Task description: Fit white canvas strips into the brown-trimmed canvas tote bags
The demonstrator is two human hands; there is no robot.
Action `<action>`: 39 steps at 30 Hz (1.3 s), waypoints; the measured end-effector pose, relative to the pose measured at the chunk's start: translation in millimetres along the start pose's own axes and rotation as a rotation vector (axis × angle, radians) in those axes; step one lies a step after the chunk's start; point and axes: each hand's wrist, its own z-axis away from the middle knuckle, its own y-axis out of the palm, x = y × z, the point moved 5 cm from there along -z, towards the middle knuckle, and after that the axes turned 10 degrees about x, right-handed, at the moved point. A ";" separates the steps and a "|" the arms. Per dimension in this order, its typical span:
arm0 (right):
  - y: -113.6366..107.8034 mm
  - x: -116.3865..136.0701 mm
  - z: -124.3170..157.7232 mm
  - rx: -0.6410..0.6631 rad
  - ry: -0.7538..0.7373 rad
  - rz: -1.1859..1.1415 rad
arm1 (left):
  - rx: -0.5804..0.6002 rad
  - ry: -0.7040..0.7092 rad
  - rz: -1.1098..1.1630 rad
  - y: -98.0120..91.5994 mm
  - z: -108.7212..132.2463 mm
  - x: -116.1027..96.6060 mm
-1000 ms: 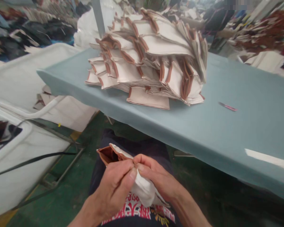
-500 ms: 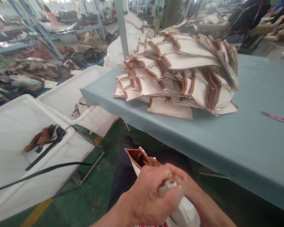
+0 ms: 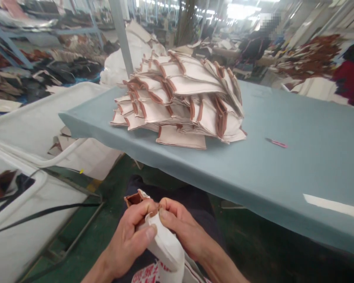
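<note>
Both hands grip one cream fabric pouch with brown trim, held over my lap below the table edge. My left hand wraps its fingers round the pouch's left side, thumb pressed on the cloth. My right hand pinches the brown-edged opening from the right. A large pile of the same cream and brown pouches lies on the blue-grey table in front of me.
A small pink tool lies on the table right of the pile. White fabric bins stand at my left, one holding a few pieces, with black straps across the nearer one. Another person works in the far background.
The view swung left and back again. My hands stayed closed on the pouch and have worked along its brown-edged opening, now gathered tighter between them.
</note>
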 end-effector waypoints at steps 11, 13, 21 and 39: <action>-18.2 -9.3 16.1 0.002 0.078 -0.036 | 0.022 -0.047 0.069 18.4 -7.5 -13.6; -18.4 -9.5 19.6 -0.016 0.077 -0.047 | 0.051 -0.042 0.121 21.7 -10.8 -17.8; -28.0 6.6 19.9 -0.145 -0.042 0.210 | 0.082 -0.034 0.200 19.1 -17.8 -19.6; 4.5 84.4 20.1 0.192 -0.703 1.367 | 0.238 -0.017 -0.455 0.9 7.9 -23.4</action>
